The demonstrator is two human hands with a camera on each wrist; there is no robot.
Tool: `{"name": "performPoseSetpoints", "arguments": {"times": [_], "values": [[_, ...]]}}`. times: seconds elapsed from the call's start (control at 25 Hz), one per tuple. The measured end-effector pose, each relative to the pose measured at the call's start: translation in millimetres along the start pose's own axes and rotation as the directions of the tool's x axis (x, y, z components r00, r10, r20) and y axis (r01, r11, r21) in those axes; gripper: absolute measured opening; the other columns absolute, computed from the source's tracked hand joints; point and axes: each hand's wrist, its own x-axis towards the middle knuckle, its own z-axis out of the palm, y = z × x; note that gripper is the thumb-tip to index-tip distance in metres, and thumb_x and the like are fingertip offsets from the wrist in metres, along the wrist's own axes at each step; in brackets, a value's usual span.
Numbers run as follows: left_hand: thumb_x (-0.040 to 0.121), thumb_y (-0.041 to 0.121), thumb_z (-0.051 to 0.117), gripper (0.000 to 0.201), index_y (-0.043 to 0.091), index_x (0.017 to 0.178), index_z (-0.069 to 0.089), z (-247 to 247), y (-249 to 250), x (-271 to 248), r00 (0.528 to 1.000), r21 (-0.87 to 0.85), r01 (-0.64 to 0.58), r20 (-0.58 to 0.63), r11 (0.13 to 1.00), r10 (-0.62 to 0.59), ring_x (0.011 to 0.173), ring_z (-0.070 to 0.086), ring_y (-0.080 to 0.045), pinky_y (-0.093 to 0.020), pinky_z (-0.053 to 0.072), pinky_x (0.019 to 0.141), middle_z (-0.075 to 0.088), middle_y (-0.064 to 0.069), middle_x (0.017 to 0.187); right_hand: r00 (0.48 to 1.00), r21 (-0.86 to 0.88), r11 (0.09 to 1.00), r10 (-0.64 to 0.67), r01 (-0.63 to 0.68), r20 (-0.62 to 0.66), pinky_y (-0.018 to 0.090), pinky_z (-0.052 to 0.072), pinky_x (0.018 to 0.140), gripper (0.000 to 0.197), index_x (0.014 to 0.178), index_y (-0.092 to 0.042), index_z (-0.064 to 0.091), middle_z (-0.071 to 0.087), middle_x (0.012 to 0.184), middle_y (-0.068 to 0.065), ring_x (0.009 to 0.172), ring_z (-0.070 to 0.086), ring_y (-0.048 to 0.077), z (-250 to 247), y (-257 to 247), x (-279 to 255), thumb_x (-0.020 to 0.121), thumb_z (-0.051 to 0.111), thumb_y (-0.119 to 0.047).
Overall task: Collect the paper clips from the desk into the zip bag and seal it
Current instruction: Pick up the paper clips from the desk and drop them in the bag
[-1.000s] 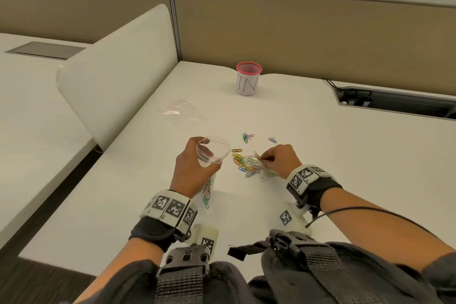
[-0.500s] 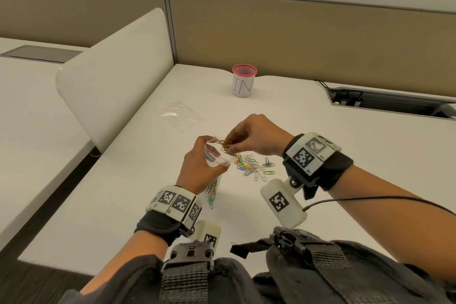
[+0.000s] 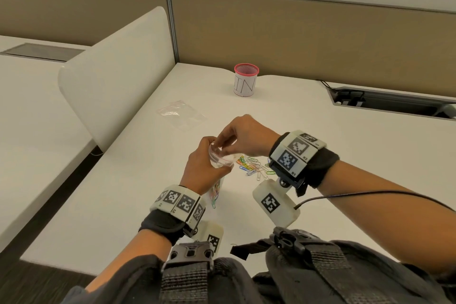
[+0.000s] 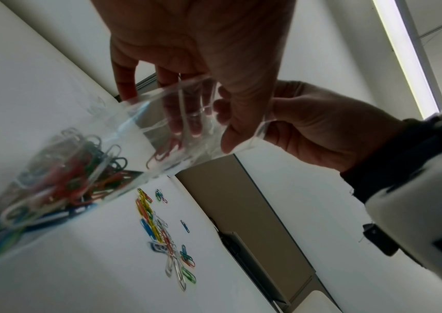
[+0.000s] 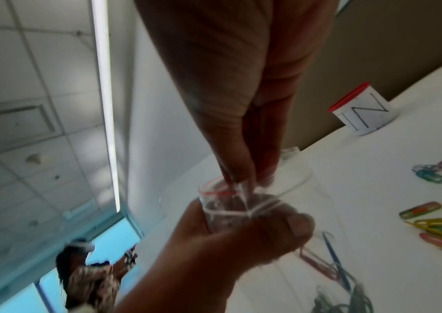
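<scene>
left hand (image 3: 202,168) was wrapped around the zip bag (image 3: 220,158), holding its mouth open just above the table (image 3: 345,155), clips already piled in its bottom. right hand (image 3: 243,134) had its fingers (image 5: 237,169) pinched together down in the opening. loose paper clips (image 3: 254,166) lay right beside it.

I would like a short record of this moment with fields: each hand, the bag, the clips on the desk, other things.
left hand: holds the zip bag near its open mouth
right hand: fingertips at the bag's mouth
zip bag: unsealed, many coloured clips inside
loose clips: a cluster lies on the desk
other: a second clear bag lying flat; red-rimmed cup marked IN
</scene>
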Motion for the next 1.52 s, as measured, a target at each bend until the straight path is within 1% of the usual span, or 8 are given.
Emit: {"name": "performPoseSetpoints", "arguments": {"times": [0.08,0.2,0.4,0.56,0.68,1.08,1.36,1.52], "values": [[0.072,0.017,0.071,0.054,0.017,0.116,0.042,-2.2,-1.0,0.2,1.0,0.009,0.009,-0.014,1.0,-0.009,0.086,0.055,-0.014,-0.023,0.037,0.074,0.058,0.004,0.092,0.994,0.116,0.993,0.028,-0.015,-0.109,0.004,0.047,0.067,0.021,0.1,-0.004,0.073,0.074,0.092,0.01,0.064,0.062,-0.002,-10.2,12.5,3.9,0.079,0.069,-0.007],[0.071,0.016,0.072,0.053,0.016,0.116,0.044,-4.6,-4.4,0.3,0.999,0.0,0.011,-0.04,1.0,-0.011,0.086,0.055,-0.016,-0.022,0.036,0.078,0.058,0.004,0.091,0.965,0.155,0.98,0.159,-0.128,-0.207,0.003,0.045,0.062,0.018,0.097,-0.002,0.073,0.074,0.094,0.014,0.06,0.056,-0.001,-15.5,51.9,7.4,0.08,0.067,-0.006],[0.072,0.016,0.072,0.053,0.017,0.116,0.043,-5.2,-7.9,0.1,0.999,-0.01,0.017,-0.042,1.0,-0.018,0.088,0.055,-0.017,-0.023,0.037,0.074,0.059,0.002,0.093,0.915,-0.128,0.906,0.402,-0.403,-0.036,0.028,0.043,0.099,0.041,0.121,-0.011,0.061,0.062,0.127,0.011,0.114,0.059,0.021,16.1,115.5,-4.9,0.084,0.066,-0.028],[0.072,0.017,0.072,0.053,0.017,0.117,0.043,-3.0,-7.9,0.2,0.999,-0.009,0.011,-0.04,1.0,-0.011,0.087,0.055,-0.016,-0.021,0.037,0.071,0.059,0.002,0.093,0.898,-0.214,0.905,0.406,-0.368,0.172,0.037,0.021,0.118,0.074,0.146,-0.024,0.024,0.018,0.158,0.005,0.144,0.022,0.024,47.5,122.9,-7.8,0.085,0.057,-0.048],[0.072,0.017,0.072,0.053,0.017,0.116,0.043,-3.2,-8.6,-0.1,0.999,-0.003,0.008,-0.043,1.0,-0.009,0.085,0.054,-0.015,-0.016,0.037,0.068,0.058,0.003,0.091,0.904,-0.286,0.916,0.353,-0.282,0.24,0.039,0.016,0.119,0.068,0.148,-0.03,0.016,0.002,0.16,0.003,0.147,0.01,0.025,66.4,119.2,-4.2,0.091,0.049,-0.044],[0.072,0.017,0.072,0.052,0.017,0.116,0.043,-3.9,-13.0,-1.2,0.999,0.004,0.015,-0.048,1.0,-0.014,0.085,0.054,-0.014,-0.009,0.035,0.068,0.057,0.006,0.089,0.972,-0.402,0.901,0.217,-0.166,0.085,0.03,0.04,0.097,0.034,0.129,-0.012,0.055,0.059,0.129,0.013,0.12,0.052,0.028,61.4,122.9,-4.6,0.096,0.044,-0.013],[0.072,0.016,0.072,0.053,0.017,0.116,0.043,-2.5,-13.3,-1.0,0.999,0.004,0.012,-0.049,1.0,-0.012,0.085,0.054,-0.015,-0.009,0.036,0.069,0.056,0.009,0.086,0.915,0.048,0.931,0.366,-0.363,-0.17,0.024,0.048,0.095,0.023,0.106,-0.002,0.07,0.071,0.11,0.017,0.104,0.065,0.026,50.3,125.6,-6.1,0.085,0.063,-0.007],[0.071,0.017,0.072,0.053,0.018,0.116,0.044,-1.3,-12.9,0.4,0.999,0.003,0.01,-0.048,1.0,-0.009,0.085,0.054,-0.014,-0.009,0.036,0.068,0.056,0.012,0.084,0.868,0.372,0.874,0.423,-0.314,-0.26,0.013,0.052,0.081,0.025,0.103,0.002,0.071,0.072,0.102,0.019,0.086,0.066,0.02,34.5,112.1,-3.8,0.078,0.071,-0.004]]}}
